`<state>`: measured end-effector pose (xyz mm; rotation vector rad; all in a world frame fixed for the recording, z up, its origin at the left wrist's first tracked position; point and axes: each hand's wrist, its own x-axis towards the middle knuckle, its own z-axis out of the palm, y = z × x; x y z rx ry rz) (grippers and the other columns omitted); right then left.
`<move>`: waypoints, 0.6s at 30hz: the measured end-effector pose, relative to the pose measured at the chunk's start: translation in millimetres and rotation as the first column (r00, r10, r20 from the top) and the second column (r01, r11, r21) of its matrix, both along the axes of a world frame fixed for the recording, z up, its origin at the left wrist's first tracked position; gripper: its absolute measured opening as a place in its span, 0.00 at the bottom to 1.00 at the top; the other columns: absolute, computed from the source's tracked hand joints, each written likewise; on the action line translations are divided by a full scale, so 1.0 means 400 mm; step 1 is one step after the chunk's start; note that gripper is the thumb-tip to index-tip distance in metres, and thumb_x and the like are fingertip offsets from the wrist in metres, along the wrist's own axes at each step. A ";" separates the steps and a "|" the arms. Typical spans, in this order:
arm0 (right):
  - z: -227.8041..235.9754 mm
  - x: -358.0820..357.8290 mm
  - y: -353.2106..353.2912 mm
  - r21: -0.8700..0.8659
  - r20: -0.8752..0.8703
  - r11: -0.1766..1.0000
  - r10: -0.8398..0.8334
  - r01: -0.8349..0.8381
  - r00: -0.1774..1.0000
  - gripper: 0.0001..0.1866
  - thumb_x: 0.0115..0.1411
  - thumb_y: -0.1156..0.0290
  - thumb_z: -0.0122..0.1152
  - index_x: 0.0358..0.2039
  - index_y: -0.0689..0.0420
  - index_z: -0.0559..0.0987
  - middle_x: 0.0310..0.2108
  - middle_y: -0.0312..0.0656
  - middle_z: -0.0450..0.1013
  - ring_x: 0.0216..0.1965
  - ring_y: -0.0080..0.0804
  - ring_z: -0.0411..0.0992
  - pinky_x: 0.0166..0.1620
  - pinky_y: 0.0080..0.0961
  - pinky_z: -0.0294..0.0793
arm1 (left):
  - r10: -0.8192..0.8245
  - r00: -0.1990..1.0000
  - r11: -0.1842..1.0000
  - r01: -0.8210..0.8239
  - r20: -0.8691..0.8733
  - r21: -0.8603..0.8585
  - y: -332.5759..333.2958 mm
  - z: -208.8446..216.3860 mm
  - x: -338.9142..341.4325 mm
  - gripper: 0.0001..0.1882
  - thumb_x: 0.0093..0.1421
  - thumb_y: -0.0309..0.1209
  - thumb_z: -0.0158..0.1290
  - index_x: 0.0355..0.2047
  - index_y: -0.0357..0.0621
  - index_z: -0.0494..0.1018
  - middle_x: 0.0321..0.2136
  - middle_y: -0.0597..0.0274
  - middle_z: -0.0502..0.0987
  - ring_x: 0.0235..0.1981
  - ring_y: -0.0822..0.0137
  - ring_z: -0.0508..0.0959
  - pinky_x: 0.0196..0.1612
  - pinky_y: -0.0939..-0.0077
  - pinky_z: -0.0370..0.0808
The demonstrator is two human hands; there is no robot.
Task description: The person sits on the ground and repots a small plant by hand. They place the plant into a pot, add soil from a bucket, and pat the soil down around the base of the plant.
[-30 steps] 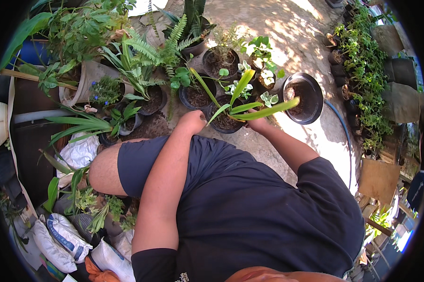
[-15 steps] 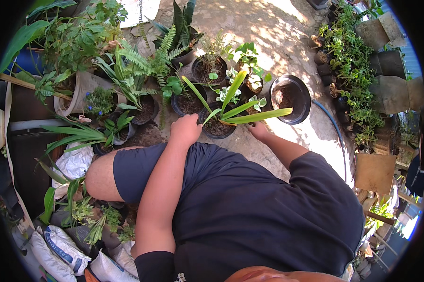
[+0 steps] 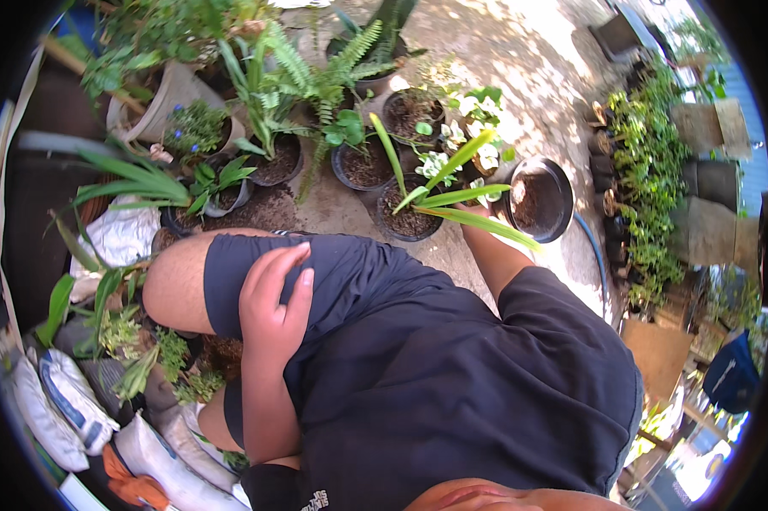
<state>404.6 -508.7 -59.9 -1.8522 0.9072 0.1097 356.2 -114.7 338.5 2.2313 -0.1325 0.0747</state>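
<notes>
My left hand [image 3: 275, 296] is raised over my left thigh, holding nothing, its thumb and fingers apart. My right hand [image 3: 476, 213] reaches between a black pot with a strappy-leaved plant [image 3: 411, 223] and a wider black pot with some soil inside [image 3: 566, 204]. Long yellow-green leaves [image 3: 465, 198] cross in front of that hand. Its fingers are mostly hidden, so I cannot see whether it grips anything. Just beyond it stands a small plant with white-and-green leaves [image 3: 438, 165].
Potted plants crowd the far left, among them a fern [image 3: 320, 72]. A blue hose [image 3: 593, 247] curves past the wide pot. Seedlings in dark bags [image 3: 648, 153] line the right side. White sacks [image 3: 76, 396] lie at the lower left.
My left hand has left the strappy plant's pot rim and come back over my thigh, its fingers opening. My right hand has moved slightly farther off, beside the plants. The view has shifted.
</notes>
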 end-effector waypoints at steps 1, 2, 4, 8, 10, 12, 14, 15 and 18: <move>0.010 0.006 0.007 -0.010 -0.014 0.999 0.043 -0.043 0.999 0.51 0.46 0.55 0.81 0.66 0.59 0.64 0.58 0.52 0.72 0.59 0.46 0.70 0.60 0.38 0.72 | 0.032 0.999 0.999 -0.032 0.011 -0.002 0.023 0.014 -0.033 0.14 0.61 0.19 0.55 0.48 0.34 0.78 0.41 0.51 0.82 0.43 0.59 0.82 0.52 0.68 0.76; 0.016 0.016 0.017 -0.020 -0.026 0.996 0.092 -0.092 0.995 0.50 0.45 0.56 0.81 0.65 0.59 0.65 0.57 0.52 0.72 0.58 0.45 0.71 0.59 0.37 0.72 | 0.082 0.996 0.997 -0.083 0.034 0.008 0.049 0.025 -0.066 0.14 0.60 0.18 0.55 0.47 0.34 0.78 0.40 0.51 0.82 0.42 0.57 0.82 0.51 0.67 0.76; 0.052 -0.003 -0.015 -0.080 -0.064 0.986 0.139 -0.144 0.988 0.47 0.45 0.58 0.82 0.62 0.60 0.68 0.55 0.51 0.74 0.56 0.44 0.72 0.59 0.36 0.73 | 0.120 0.991 0.993 -0.119 0.066 -0.026 0.094 0.009 -0.108 0.14 0.58 0.16 0.56 0.46 0.34 0.78 0.37 0.50 0.82 0.40 0.55 0.82 0.48 0.64 0.78; 0.124 -0.071 -0.049 -0.172 -0.110 0.957 0.218 -0.235 0.970 0.43 0.43 0.60 0.83 0.57 0.62 0.74 0.51 0.50 0.77 0.52 0.42 0.75 0.58 0.33 0.73 | 0.330 0.940 0.921 -0.300 0.086 -0.250 0.158 -0.056 -0.174 0.11 0.62 0.15 0.52 0.45 0.31 0.77 0.35 0.51 0.81 0.38 0.60 0.81 0.47 0.67 0.77; 0.159 -0.125 -0.074 -0.284 -0.117 0.935 0.187 -0.213 0.975 0.42 0.43 0.60 0.83 0.56 0.65 0.75 0.50 0.49 0.78 0.51 0.41 0.76 0.57 0.33 0.73 | 0.380 0.915 0.882 -0.315 0.133 -0.349 0.159 -0.094 -0.183 0.11 0.64 0.15 0.48 0.46 0.28 0.75 0.35 0.50 0.79 0.37 0.61 0.80 0.45 0.68 0.78; 0.284 -0.169 -0.079 -0.147 -0.116 0.912 0.369 -0.383 0.922 0.40 0.45 0.63 0.82 0.56 0.64 0.74 0.50 0.48 0.78 0.50 0.38 0.76 0.57 0.32 0.73 | 0.429 0.881 0.833 -0.299 0.200 -0.466 0.148 -0.119 -0.186 0.12 0.64 0.13 0.47 0.47 0.28 0.74 0.35 0.49 0.78 0.37 0.61 0.80 0.45 0.68 0.78; 0.415 -0.202 -0.095 -0.100 -0.225 0.833 0.514 -0.544 0.828 0.39 0.46 0.63 0.82 0.57 0.64 0.74 0.50 0.47 0.78 0.51 0.37 0.76 0.57 0.32 0.73 | 0.401 0.787 0.881 -0.189 0.470 -0.435 0.161 -0.150 -0.190 0.14 0.72 0.30 0.44 0.46 0.30 0.73 0.34 0.48 0.77 0.34 0.58 0.78 0.41 0.62 0.78; 0.454 -0.232 -0.118 -0.084 -0.140 0.820 0.553 -0.566 0.821 0.39 0.46 0.62 0.82 0.57 0.64 0.75 0.50 0.47 0.78 0.50 0.37 0.76 0.57 0.32 0.73 | 0.372 0.694 0.901 -0.108 0.617 -0.421 0.171 -0.164 -0.184 0.17 0.73 0.35 0.43 0.45 0.30 0.73 0.33 0.49 0.76 0.33 0.57 0.78 0.40 0.61 0.77; 0.642 -0.220 -0.022 -0.147 -0.156 0.671 0.710 -0.727 0.687 0.39 0.47 0.63 0.81 0.57 0.63 0.74 0.51 0.47 0.78 0.51 0.36 0.76 0.58 0.32 0.73 | 0.355 0.524 0.934 -0.245 0.775 -0.261 0.232 -0.188 -0.250 0.32 0.75 0.53 0.36 0.40 0.33 0.75 0.30 0.50 0.76 0.29 0.55 0.76 0.36 0.57 0.76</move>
